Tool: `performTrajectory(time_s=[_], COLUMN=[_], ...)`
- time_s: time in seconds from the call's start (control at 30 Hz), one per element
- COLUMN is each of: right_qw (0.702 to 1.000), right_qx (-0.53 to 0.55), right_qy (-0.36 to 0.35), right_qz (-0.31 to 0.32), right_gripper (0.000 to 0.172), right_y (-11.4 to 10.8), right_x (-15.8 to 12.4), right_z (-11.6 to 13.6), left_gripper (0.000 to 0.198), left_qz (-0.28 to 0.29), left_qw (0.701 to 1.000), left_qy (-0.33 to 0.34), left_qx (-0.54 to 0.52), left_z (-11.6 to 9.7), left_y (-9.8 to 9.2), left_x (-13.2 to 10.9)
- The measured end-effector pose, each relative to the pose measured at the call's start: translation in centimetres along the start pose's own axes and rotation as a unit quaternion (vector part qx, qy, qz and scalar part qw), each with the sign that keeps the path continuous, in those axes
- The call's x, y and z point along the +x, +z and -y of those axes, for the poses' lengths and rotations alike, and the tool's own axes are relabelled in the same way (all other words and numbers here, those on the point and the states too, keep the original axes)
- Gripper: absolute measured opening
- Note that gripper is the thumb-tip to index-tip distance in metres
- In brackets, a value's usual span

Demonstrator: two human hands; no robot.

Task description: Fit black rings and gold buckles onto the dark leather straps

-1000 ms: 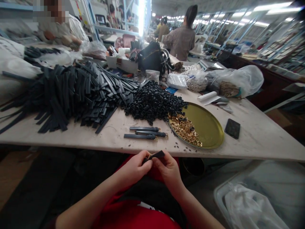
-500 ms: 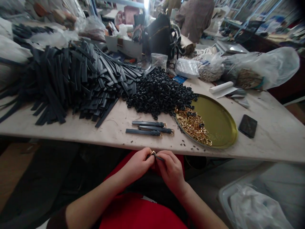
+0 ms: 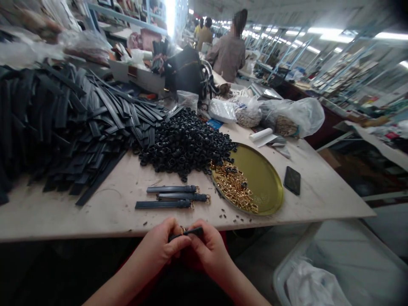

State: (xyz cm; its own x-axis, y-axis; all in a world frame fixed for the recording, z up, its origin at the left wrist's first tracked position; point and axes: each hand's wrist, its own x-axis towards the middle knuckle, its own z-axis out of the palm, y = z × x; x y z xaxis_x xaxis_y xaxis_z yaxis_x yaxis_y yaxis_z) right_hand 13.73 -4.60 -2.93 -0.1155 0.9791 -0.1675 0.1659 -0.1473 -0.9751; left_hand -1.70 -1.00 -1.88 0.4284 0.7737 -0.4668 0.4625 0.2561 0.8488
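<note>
Head view: landmark is the round gold tray [image 3: 266, 178] on the table [image 3: 321, 191]. Left hand [image 3: 161, 244] and right hand [image 3: 208, 246] both on the near side of the tray, off to its left, at the table edge. Both pinched narrow on one dark strap [image 3: 194, 232], with a gold buckle [image 3: 182, 230] showing between them; looks like the buckle sits on the strap, but fingers cover most of it, so can't tell exactly how it is threaded. Left hand grips the buckle side, right hand the other end.

Gold buckles [image 3: 234, 187] heaped on the tray's left part, a few black bits among them. Black loops [image 3: 185, 146] piled against the tray's far-left rim. Three buckled straps [image 3: 178, 196] lie left of the tray, buckle ends toward it. Big heap of dark strips [image 3: 63, 106] well left of the tray, beyond the loops. Phone [image 3: 292, 180] just right of the tray. White roll [image 3: 261, 135] behind the tray, clear plastic bag [image 3: 307, 117] farther behind and to its right. Person in brown [image 3: 228, 59] well beyond the tray.
</note>
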Motion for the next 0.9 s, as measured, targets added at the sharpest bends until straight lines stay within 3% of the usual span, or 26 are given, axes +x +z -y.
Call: performTrajectory(time_s=[0.1,0.17,0.2,0.27,0.33,0.47,0.57,0.7,0.73,0.83,0.87,0.9], right_qw=[0.994,0.991,0.994,0.986,0.947,0.872,0.856,0.864,0.883,0.984,0.999,0.996], right_qx=[-0.033,-0.040,-0.058,-0.154,-0.283,-0.463,-0.496,-0.472,-0.438,-0.158,-0.028,0.089], right_qy=[-0.017,-0.016,-0.024,-0.057,-0.087,-0.096,-0.085,-0.097,-0.097,-0.045,-0.013,0.018], right_qz=[0.104,0.124,0.090,-0.039,-0.128,-0.127,-0.121,-0.144,-0.142,-0.065,-0.024,0.011], right_gripper=[0.033,0.039,0.039,0.030,0.020,0.011,0.012,0.007,0.007,0.016,0.020,0.023], right_y=[-2.0,-4.2,-5.5,-8.2,-10.3,-11.1,-10.0,-8.5,-8.1,-5.8,-4.9,-3.9], right_x=[1.3,3.3,4.6,7.5,10.2,13.7,14.7,14.0,13.3,9.9,8.5,7.0], right_z=[0.7,1.2,1.3,1.4,1.2,0.7,0.6,1.5,1.8,2.7,3.0,3.1], left_gripper=[0.029,0.023,0.023,0.029,0.032,0.035,0.035,0.034,0.033,0.031,0.030,0.029], left_qz=[0.020,0.032,0.026,0.004,-0.008,-0.007,-0.008,-0.032,-0.051,-0.131,-0.151,-0.163], left_qw=[0.999,0.997,0.997,0.999,1.000,0.997,0.997,0.997,0.996,0.984,0.979,0.975], left_qy=[0.038,0.065,0.065,0.044,0.021,0.002,0.011,0.037,0.051,0.107,0.123,0.134], left_qx=[-0.001,0.024,0.032,0.024,-0.015,-0.076,-0.077,-0.064,-0.060,-0.063,-0.068,-0.070], left_z=[-0.5,-0.5,-0.4,0.1,0.7,1.2,1.1,0.4,0.0,-1.1,-1.5,-1.8], left_y=[-0.3,-0.6,-0.8,-1.0,-1.1,-0.9,-0.4,-0.1,-0.2,-0.4,-0.4,-0.3], left_x=[0.7,1.0,1.2,1.5,1.6,1.3,0.8,0.2,0.1,-0.1,-0.2,-0.4])
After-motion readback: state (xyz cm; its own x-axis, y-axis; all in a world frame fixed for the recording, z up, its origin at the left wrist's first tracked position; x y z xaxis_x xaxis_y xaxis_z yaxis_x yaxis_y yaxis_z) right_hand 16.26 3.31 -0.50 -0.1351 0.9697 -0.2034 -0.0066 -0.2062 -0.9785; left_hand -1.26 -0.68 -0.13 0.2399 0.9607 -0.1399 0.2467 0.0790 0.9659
